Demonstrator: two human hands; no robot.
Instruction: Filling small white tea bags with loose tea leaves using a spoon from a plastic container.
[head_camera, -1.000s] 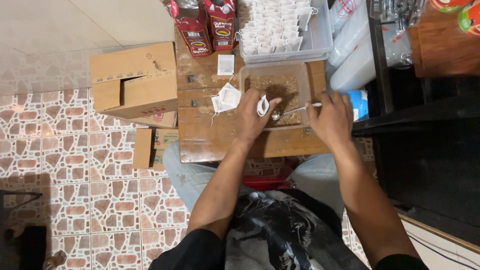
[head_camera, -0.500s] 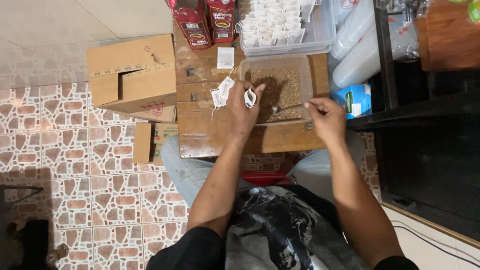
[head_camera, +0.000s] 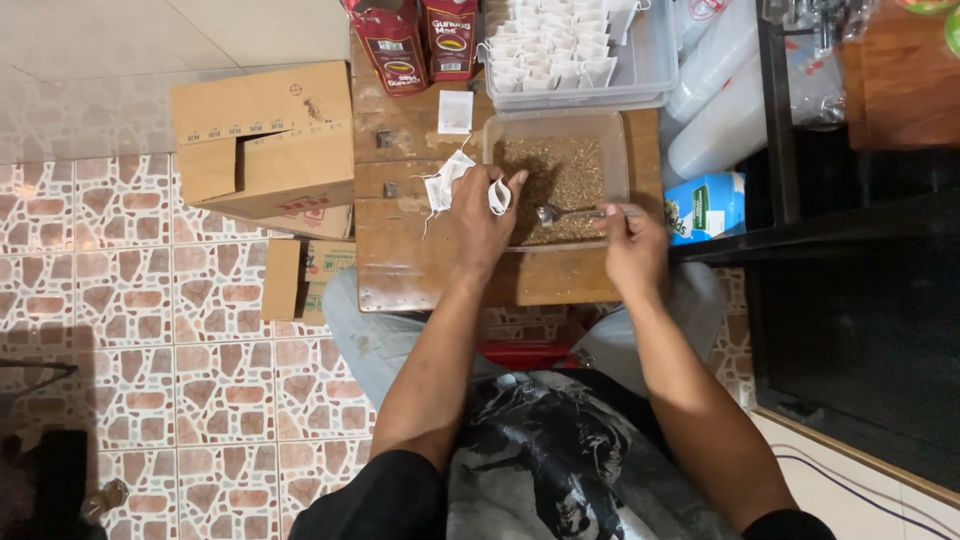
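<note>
Both hands have drawn closer over the tub since half a second ago: the spoon, then angled up toward the right, now lies nearly level with its bowl at the middle of the tub, and the left hand has shifted slightly with its bag.

Nearest, the person sits with knees under a small wooden table (head_camera: 400, 270). The left hand (head_camera: 482, 222) rests at the near left edge of a clear plastic tub (head_camera: 618, 150) of brown loose tea, thumb and forefinger pinching a small white paper bag (head_camera: 499, 197) with its mouth held open. The right hand (head_camera: 632, 245) sits at the tub's near right corner, its fingers closed on the handle of a metal spoon (head_camera: 570, 213), whose bowl hangs over the tea just beside the bag.

Left of the left hand, a few loose white bags (head_camera: 442, 185) lie on the table. A blue and green carton (head_camera: 705, 205) stands right of the tub. Beyond the tub, a clear tray (head_camera: 655, 60) holds rows of filled white bags, with two red packets (head_camera: 420, 40) to its left. A cardboard box (head_camera: 265, 140) sits on the tiled floor at the far left.
</note>
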